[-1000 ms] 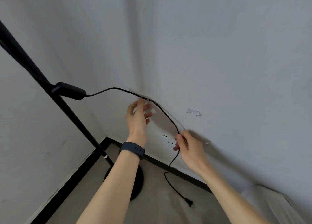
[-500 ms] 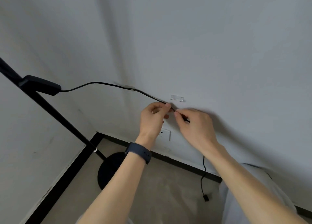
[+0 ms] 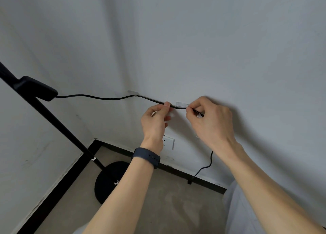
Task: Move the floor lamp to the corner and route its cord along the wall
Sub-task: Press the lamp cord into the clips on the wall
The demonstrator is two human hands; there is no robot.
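The black metal floor lamp [image 3: 53,115] stands in the corner of the room, its round flat base [image 3: 109,179] on the beige floor [image 3: 167,207] and its slim pole leaning up and left across the view. Nearest the camera, two bare forearms reach forward — the left wrist wears a dark blue band [image 3: 147,157]. The left hand [image 3: 155,122] pinches the thin black cord [image 3: 98,97] between thumb and fingertip, and the right hand [image 3: 211,121] pinches the same cord just to the right; the two hands are close but apart. Between them the cord lies against a small clear plastic clip [image 3: 182,104] stuck on the grey wall [image 3: 229,48]. Further left, the cord passes a second clear clip [image 3: 133,93] and sags to the black switch box [image 3: 38,90] on the pole. Below the right hand the loose end hangs down to the black skirting — beside a white wall socket [image 3: 169,143].
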